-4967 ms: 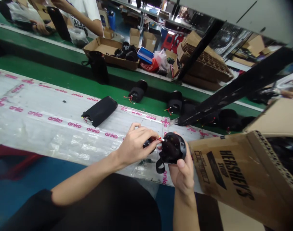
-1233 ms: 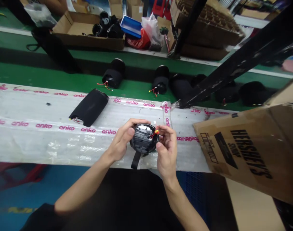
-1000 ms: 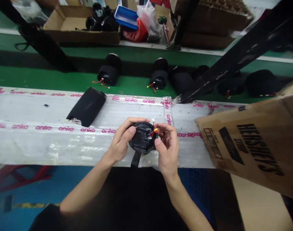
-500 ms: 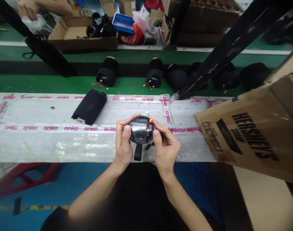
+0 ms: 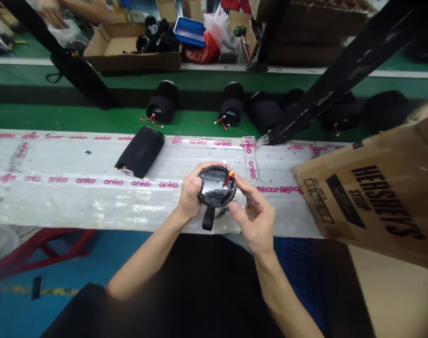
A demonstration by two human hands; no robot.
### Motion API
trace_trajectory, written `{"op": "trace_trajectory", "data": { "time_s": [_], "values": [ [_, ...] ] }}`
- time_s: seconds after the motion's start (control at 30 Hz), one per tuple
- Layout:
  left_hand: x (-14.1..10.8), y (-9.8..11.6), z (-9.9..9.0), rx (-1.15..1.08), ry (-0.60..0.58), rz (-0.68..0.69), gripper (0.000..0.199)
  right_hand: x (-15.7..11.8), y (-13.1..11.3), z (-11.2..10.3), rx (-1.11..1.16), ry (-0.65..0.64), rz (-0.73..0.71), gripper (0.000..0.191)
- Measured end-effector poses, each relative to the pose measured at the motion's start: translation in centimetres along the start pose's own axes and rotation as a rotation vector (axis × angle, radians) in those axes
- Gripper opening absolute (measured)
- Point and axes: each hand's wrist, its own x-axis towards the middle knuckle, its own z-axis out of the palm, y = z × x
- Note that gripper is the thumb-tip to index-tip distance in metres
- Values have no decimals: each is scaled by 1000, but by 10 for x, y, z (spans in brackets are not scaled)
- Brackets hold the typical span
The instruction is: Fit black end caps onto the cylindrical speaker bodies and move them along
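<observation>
A round black speaker housing [image 5: 216, 188] faces me, its shiny end up, with a short black strap [image 5: 209, 218] hanging from its lower edge. Thin red wires with a yellow connector [image 5: 231, 174] stick out at its upper right. My left hand [image 5: 192, 195] is closed on the housing's left side, thumb on the rim. On the right side, my right hand [image 5: 254, 213] has its fingers apart: the forefinger is at the rim and the thumb sits just off the lower right edge. Left of my hands, another black speaker housing [image 5: 141, 152] lies on the wrapped bench [image 5: 59, 202].
Several black housings with wires, one a speaker housing [image 5: 231, 105], lie on the green surface [image 5: 196, 112] behind. A cardboard carton [image 5: 376, 188] stands at the right. Black posts [image 5: 323, 80] slant across. Beyond are an open box [image 5: 108, 44], a blue tray [image 5: 189, 32] and another person's hand [image 5: 52, 13].
My right thumb has come off the housing's face and moved down to its lower right edge. The housing's face has turned more toward me. The whole view has shifted slightly.
</observation>
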Motion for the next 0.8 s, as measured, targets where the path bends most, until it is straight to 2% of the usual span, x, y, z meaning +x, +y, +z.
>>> {"op": "trace_trajectory", "data": {
  "time_s": [0.07, 0.13, 0.23, 0.3, 0.4, 0.47, 0.53, 0.6, 0.67, 0.73, 0.77, 0.8],
  "values": [
    [-1, 0, -1, 7, 0, -9, 58, -2, 7, -12, -36, -114, -4, 70],
    [-1, 0, -4, 20, -10, -13, 59, 0, 16, -20, -122, -163, -45, 83],
    [1, 2, -6, 46, -26, -13, 59, 9, 26, -27, -218, -165, -155, 80],
    [1, 4, -7, 62, -39, -14, 58, 13, 30, -29, -214, -164, -169, 76],
    [-2, 8, -7, 105, -84, -14, 59, 10, 39, -31, -195, -198, -65, 78],
    [-3, 15, -11, 140, -134, -22, 57, 4, 51, -30, -196, -243, 48, 91],
    [3, 28, -21, 209, -233, -31, 53, -2, 66, -25, -188, -269, 151, 106],
    [23, 47, -40, 372, -351, -23, 50, -3, 80, -17, -158, -266, 219, 111],
    [60, 70, -66, 637, -405, 5, 53, 1, 87, -7, -108, -269, 256, 104],
    [111, 89, -98, 958, -332, 11, 63, 12, 85, 3, -62, -301, 287, 89],
    [138, 95, -114, 1125, -240, -30, 67, 21, 81, 8, -53, -321, 295, 81],
    [164, 98, -130, 1288, -160, -144, 73, 34, 77, 15, -54, -339, 289, 74]
  ]
}}
